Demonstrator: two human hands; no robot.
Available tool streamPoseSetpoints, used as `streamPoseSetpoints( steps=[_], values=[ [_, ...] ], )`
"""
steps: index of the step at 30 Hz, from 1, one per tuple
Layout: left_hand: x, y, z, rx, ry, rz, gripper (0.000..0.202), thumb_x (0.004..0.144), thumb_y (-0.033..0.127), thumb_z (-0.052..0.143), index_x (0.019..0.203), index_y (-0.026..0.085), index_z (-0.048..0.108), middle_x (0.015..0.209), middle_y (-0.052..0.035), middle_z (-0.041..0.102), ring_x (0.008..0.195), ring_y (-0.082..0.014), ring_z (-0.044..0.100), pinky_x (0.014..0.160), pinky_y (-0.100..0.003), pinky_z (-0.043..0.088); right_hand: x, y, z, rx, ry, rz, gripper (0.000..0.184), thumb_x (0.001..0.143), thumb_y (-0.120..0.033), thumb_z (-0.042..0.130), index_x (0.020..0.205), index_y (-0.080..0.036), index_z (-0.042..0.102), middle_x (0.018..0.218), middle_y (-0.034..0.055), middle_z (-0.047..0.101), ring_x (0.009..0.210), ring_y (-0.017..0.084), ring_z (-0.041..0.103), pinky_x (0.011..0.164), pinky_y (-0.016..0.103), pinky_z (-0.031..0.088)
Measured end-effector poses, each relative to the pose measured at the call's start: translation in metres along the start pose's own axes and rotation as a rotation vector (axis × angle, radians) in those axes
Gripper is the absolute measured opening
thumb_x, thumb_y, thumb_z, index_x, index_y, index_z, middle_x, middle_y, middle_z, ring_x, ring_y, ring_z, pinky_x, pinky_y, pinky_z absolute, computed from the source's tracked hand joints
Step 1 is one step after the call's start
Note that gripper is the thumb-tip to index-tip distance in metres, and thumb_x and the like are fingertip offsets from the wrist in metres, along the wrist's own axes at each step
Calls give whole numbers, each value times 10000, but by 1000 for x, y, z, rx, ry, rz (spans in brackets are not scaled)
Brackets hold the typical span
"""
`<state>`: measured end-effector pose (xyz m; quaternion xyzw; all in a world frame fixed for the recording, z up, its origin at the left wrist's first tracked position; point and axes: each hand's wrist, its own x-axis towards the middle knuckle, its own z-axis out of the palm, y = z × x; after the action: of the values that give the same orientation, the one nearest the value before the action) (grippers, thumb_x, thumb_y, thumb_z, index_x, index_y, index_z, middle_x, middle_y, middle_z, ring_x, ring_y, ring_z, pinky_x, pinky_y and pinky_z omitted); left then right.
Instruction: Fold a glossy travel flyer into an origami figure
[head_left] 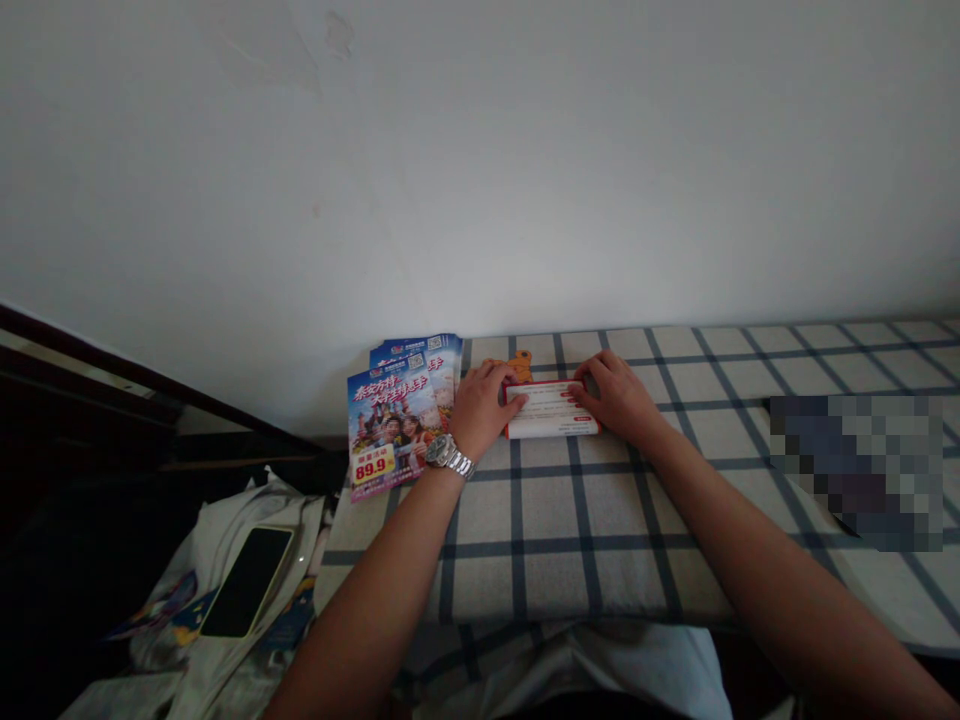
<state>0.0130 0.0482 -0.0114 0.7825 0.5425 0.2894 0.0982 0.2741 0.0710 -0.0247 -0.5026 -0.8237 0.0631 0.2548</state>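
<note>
A folded red-and-white leaflet lies on the checked cloth near the wall. My left hand, with a metal watch at the wrist, presses flat on the leaflet's left end. My right hand presses on its right end, fingers stretched over the paper. An orange shape pokes out behind the leaflet. A stack of colourful flyers lies just left of my left hand.
A white wall stands right behind the surface. Lower left, a phone rests on crumpled white fabric beside more papers. A dark blurred object lies on the cloth at right. Dark furniture fills the left.
</note>
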Motion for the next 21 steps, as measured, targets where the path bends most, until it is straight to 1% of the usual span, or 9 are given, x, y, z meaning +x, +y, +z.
streamPoseSetpoints(
  steps=[4, 13, 21],
  values=[
    [0, 0, 0, -14, -2, -9, 248, 872, 221, 780, 1075, 242, 641, 1120, -41, 657, 1054, -248, 619, 955, -422, 507, 0, 0, 1, 1, -2, -1, 129, 952, -318, 645, 1028, -214, 632, 1069, 111, 598, 1005, 304, 612, 933, 471, 526],
    [0, -2, 1, 1, -12, -14, 203, 878, 238, 783, 1049, 240, 675, 1130, -41, 665, 1053, -255, 623, 953, -430, 505, 0, 2, 1, 2, 3, -8, 134, 951, -308, 654, 1037, -207, 634, 1075, 110, 600, 1009, 297, 613, 930, 448, 519],
    [-1, 0, 2, 15, -6, -3, 178, 888, 236, 776, 1047, 241, 697, 1162, -46, 658, 1100, -268, 616, 981, -436, 493, -1, 1, 2, -1, 8, -1, 135, 949, -306, 666, 1028, -200, 637, 1062, 106, 601, 993, 290, 613, 924, 438, 515]
  ],
)
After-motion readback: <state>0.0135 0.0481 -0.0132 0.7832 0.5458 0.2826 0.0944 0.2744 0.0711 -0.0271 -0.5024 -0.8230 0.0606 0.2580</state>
